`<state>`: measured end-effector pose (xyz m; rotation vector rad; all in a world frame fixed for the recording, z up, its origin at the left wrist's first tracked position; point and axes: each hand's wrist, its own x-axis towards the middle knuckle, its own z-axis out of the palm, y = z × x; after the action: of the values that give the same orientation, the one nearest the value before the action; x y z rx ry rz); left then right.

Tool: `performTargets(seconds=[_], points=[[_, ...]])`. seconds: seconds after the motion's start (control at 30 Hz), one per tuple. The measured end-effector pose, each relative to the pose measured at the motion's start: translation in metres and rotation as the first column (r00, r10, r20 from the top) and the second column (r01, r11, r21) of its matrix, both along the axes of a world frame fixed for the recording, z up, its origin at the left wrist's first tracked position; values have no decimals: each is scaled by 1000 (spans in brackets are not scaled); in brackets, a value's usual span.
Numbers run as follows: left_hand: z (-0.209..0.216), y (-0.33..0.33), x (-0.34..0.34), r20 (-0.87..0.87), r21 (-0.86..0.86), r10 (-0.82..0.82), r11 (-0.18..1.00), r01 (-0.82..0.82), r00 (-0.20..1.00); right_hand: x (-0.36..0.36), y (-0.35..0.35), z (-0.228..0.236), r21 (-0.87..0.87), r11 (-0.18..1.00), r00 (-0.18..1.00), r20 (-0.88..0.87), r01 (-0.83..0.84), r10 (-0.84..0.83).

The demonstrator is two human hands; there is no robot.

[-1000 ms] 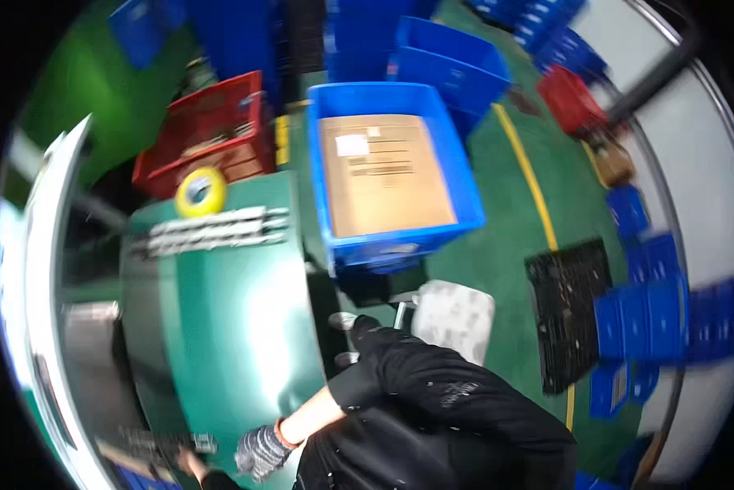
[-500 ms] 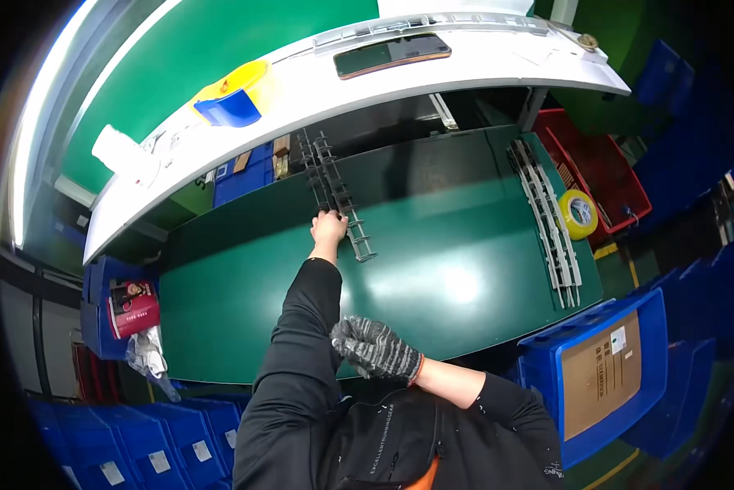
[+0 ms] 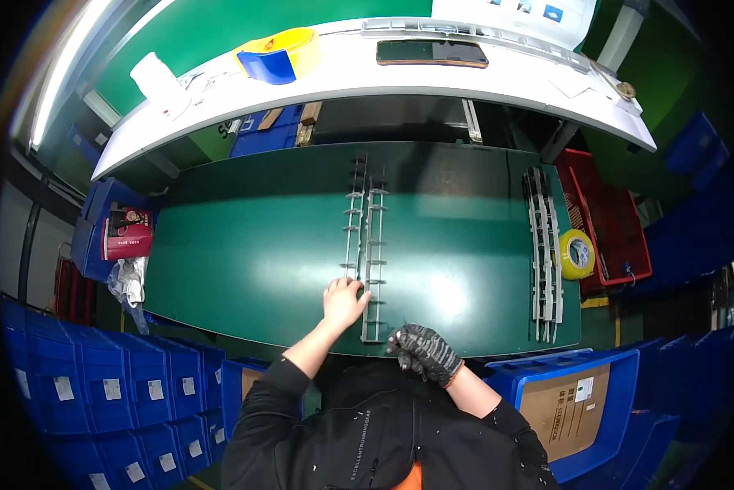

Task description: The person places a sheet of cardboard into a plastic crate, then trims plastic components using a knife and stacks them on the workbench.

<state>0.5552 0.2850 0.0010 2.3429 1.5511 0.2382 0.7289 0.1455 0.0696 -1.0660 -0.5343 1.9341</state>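
Two long, thin grey strips with small cross tabs lie side by side, running from far to near across the green table: a left strip [image 3: 352, 224] and a right strip [image 3: 373, 282]. My left hand [image 3: 344, 302], bare, has its fingers closed on the near end of the left strip, beside the right one. Close to the near end of the right strip is my right hand [image 3: 428, 353], in a dark grey knitted glove, at the table's front edge. Its fingers are curled in, and whatever they may hold is hidden.
A bundle of similar strips [image 3: 542, 261] lies at the table's right, beside a yellow tape roll [image 3: 578, 254] and a red crate [image 3: 608, 216]. Above the back edge, a white shelf [image 3: 342, 82] carries a phone [image 3: 431, 53] and a yellow-and-blue holder [image 3: 273, 61]. Blue bins [image 3: 81, 384] stand left.
My left hand has drawn back toward me, and the two strips have come nearer, off the table's far edge. My right hand has moved beside the right strip's near end. The view has shifted.
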Motion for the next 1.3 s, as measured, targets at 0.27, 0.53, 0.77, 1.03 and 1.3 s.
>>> performTargets(seconds=[0.27,0.53,0.77,1.03,1.3], points=[[21,36,-1,261,-127,289,956,-264,921,29,-33,-66,-311,933,959,-152,182,-238],[-4,62,9,10,-399,314,872,-284,949,15,-18,-44,-205,946,964,-29,252,-263],[64,63,-37,491,-438,304,896,-71,816,4,39,-13,15,935,927,132,353,-352],[83,8,-73,410,-266,-193,910,319,892,-37,134,15,202,744,719,192,637,-668],[52,39,-102,761,-619,526,415,666,379,-47,142,-2,172,789,797,33,590,-604]])
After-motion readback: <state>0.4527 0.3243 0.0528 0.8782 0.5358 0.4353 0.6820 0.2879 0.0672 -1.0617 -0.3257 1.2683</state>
